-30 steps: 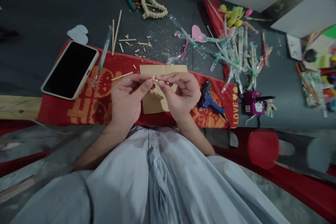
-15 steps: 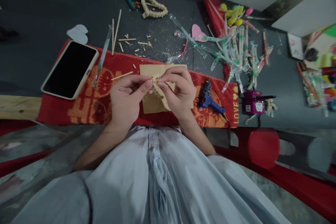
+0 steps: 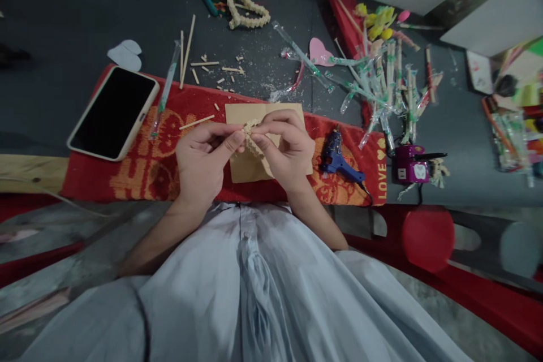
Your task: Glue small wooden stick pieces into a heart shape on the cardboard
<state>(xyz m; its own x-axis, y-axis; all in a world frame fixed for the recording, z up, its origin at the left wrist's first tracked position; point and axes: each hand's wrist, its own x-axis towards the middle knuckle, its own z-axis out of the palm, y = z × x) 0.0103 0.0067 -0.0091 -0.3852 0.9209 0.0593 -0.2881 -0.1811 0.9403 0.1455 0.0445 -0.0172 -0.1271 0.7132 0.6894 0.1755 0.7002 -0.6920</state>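
Observation:
My left hand [image 3: 203,158] and my right hand [image 3: 284,147] meet over a brown card [image 3: 244,167] that lies on a red towel [image 3: 139,164]. Between the fingertips of both hands is a small pale strip made of short wooden stick pieces [image 3: 252,138]. Both hands are closed in a pinch on it, the left thumb pressing from the left and the right fingers curled over its top. Part of the strip is hidden behind the right fingers.
A blue glue gun [image 3: 337,159] lies right of my right hand. A phone [image 3: 112,113] rests on the towel's left end. Loose wooden sticks [image 3: 186,51], a stick heart [image 3: 246,8], a pink paper heart [image 3: 318,54], wrapped sticks [image 3: 382,90] and a purple device [image 3: 409,164] lie on the dark surface.
My right hand's fingers have curled further over the strip, and the strip has tilted a little between the fingertips. Everything else stays where it was.

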